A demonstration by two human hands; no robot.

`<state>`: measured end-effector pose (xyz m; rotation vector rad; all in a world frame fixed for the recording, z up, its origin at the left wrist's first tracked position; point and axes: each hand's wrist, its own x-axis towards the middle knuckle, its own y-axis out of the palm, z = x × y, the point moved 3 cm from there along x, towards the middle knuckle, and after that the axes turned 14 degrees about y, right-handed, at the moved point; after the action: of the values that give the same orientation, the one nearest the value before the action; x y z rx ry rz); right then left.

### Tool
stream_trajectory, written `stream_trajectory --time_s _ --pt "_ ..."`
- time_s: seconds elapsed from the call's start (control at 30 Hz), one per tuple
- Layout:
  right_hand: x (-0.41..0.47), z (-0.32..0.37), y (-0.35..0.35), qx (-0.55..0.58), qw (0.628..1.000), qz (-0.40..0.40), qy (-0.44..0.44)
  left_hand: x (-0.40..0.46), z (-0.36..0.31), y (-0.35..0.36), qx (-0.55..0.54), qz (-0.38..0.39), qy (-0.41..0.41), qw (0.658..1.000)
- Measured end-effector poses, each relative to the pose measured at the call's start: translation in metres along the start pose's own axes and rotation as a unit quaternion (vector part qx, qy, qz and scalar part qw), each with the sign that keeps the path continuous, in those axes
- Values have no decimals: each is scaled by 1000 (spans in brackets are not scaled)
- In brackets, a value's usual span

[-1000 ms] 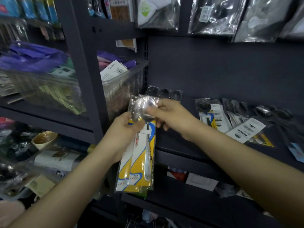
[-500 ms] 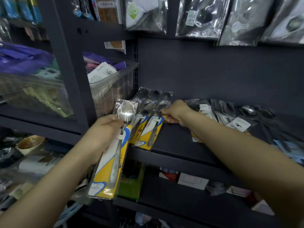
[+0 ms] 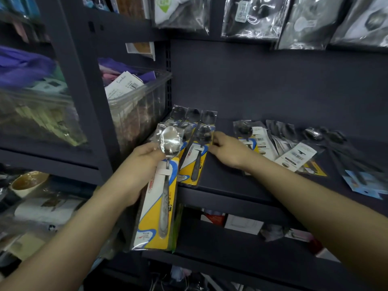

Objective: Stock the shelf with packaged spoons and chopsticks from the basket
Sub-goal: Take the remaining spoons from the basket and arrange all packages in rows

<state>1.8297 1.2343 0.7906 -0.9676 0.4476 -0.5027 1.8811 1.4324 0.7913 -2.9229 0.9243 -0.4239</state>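
My left hand (image 3: 138,164) grips a small stack of packaged spoons (image 3: 159,198) on yellow, white and blue cards, hanging down in front of the dark shelf (image 3: 226,181). My right hand (image 3: 228,152) rests on the shelf, fingers touching the right edge of a packaged spoon (image 3: 196,160) that lies flat at the shelf's left end, on top of several similar packs (image 3: 189,116). More packaged cutlery (image 3: 279,148) lies spread along the shelf to the right. No basket is in view.
A clear plastic bin (image 3: 136,101) of packaged goods stands left of the shelf behind a dark upright post (image 3: 88,101). Bagged items (image 3: 252,15) hang above. Boxes (image 3: 243,224) sit on the lower shelf. Cluttered shelves fill the left side.
My right hand took one packaged spoon from the stack, laid it on the shelf's left end and stays touching it. My left hand lowered slightly with the remaining packs.
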Motion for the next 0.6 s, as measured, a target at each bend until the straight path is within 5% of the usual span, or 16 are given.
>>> stream_trajectory --time_s 0.23,0.33,0.4,0.47,0.6 --pt "-10 5 -2 -4 1000 -16 -23 4 2 5 -22 10 3 1000" --pt "-21 0 -22 163 986 -28 -31 7 -6 15 -27 18 30 999" --pt "-31 0 -32 302 951 70 -14 12 -15 29 -19 26 67 997" --pt "-40 3 -34 331 934 128 -32 22 -22 47 -1 44 94 995" --pt "-33 0 -45 326 943 52 -37 38 -29 80 17 84 108 990"
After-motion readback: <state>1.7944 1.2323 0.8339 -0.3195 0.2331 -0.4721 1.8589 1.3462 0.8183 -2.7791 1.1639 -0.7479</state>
